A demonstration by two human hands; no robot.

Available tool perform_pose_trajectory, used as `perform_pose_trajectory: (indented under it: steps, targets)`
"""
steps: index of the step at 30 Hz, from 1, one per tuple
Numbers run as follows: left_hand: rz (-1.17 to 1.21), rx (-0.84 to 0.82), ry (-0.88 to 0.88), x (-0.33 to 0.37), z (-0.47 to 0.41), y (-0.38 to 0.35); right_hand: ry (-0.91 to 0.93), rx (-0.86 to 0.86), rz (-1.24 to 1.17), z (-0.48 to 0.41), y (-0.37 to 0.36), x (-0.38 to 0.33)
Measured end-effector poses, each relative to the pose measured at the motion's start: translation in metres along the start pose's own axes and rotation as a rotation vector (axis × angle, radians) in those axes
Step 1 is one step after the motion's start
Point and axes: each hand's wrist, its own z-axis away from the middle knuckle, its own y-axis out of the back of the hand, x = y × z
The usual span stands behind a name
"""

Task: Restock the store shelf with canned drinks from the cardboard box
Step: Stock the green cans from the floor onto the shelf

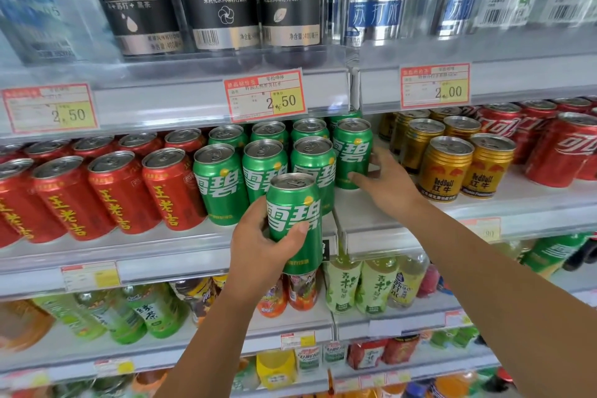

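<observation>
Head view: left hand (258,245) fingers wrap a green can (294,220) before the shelf (161,255). Right hand (387,184) fingers grip a shelved can (352,152).

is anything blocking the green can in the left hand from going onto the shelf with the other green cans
Yes. The green can in the left hand faces a full front row of green cans. The right hand grips another green can behind that row.

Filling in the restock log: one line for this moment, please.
left hand: holds green can off shelf | right hand: on shelved green can | box: unseen
</observation>
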Motion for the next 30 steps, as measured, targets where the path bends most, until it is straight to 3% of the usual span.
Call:
perform_pose_trajectory:
  steps: [11, 18, 26, 30]
  targets:
    - [0.003, -0.018, 0.041, 0.003, 0.001, 0.002, -0.059, -0.109, 0.261, -0.008, -0.005, 0.003]
    - [-0.069, -0.031, 0.049, 0.006, 0.0, 0.003, -0.124, -0.014, -0.041, -0.009, 0.004, -0.009]
    - [-0.056, -0.01, 0.067, 0.008, 0.0, 0.002, -0.134, -0.053, -0.049, -0.022, -0.006, 0.003]
    - [-0.052, 0.002, 0.065, 0.007, 0.002, 0.001, -0.145, -0.047, 0.072, -0.032, -0.007, 0.01]
